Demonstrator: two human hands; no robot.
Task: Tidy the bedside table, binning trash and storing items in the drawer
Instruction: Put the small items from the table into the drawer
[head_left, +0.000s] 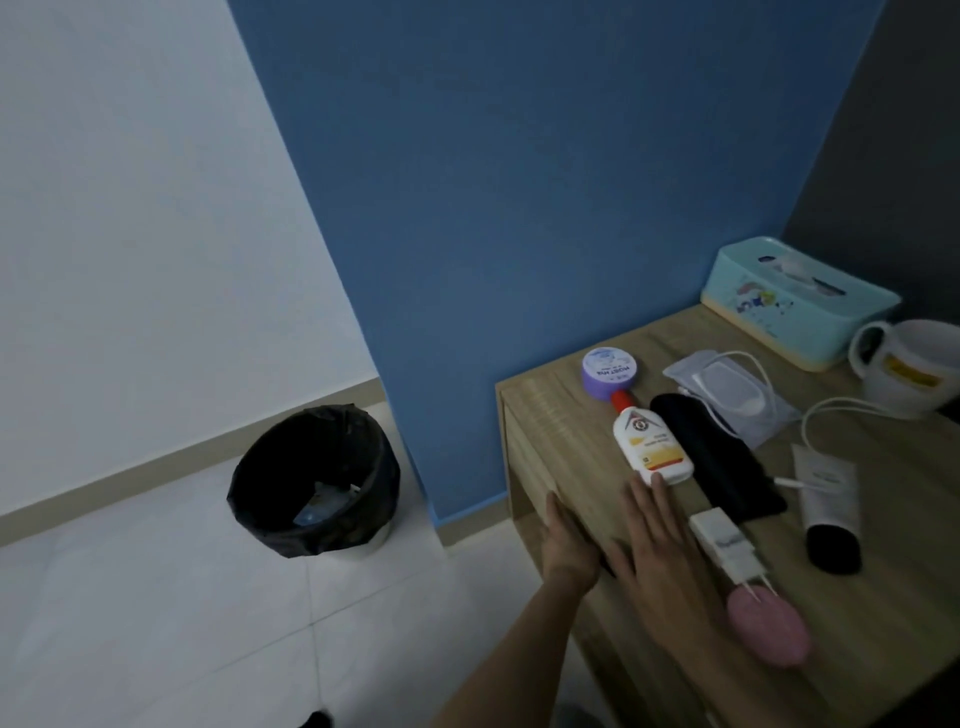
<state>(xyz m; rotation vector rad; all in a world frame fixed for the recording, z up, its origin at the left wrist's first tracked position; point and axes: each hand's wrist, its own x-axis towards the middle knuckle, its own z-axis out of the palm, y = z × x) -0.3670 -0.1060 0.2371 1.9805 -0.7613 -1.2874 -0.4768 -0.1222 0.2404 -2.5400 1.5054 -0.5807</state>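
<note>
While my left hand (569, 545) hooks over the front edge of the worktop (561, 415), its fingers curl down out of sight, so I cannot tell whether that grip holds anything. My right hand (657, 551) lies flat on the wood with the fingers spread, its grip open and empty; the middle fingertip touches the base of the white lotion bottle (652, 447).

That bottle lies on its side, its red cap against the purple round tin (609, 373) near the back left corner. Just right of the bottle lies a long black pouch (717, 462), and behind that a clear plastic sleeve (727, 389) with a white cable (831, 410) looping over it. A white charger plug (724, 543) sits beside my right hand, its prongs toward a pink oval case (769, 631) close to the front edge. Further right, a white tube with a black cap (828, 499) lies flat. At the back stand a teal tissue box (795, 301) and, touching or just beside it, a white mug (914, 364).

On the tiled floor, left of the worktop and against the blue wall, stands a bin (314, 480) lined with a black bag; some bluish scraps show at its bottom. I cannot make out the drawer front clearly under my left hand.
</note>
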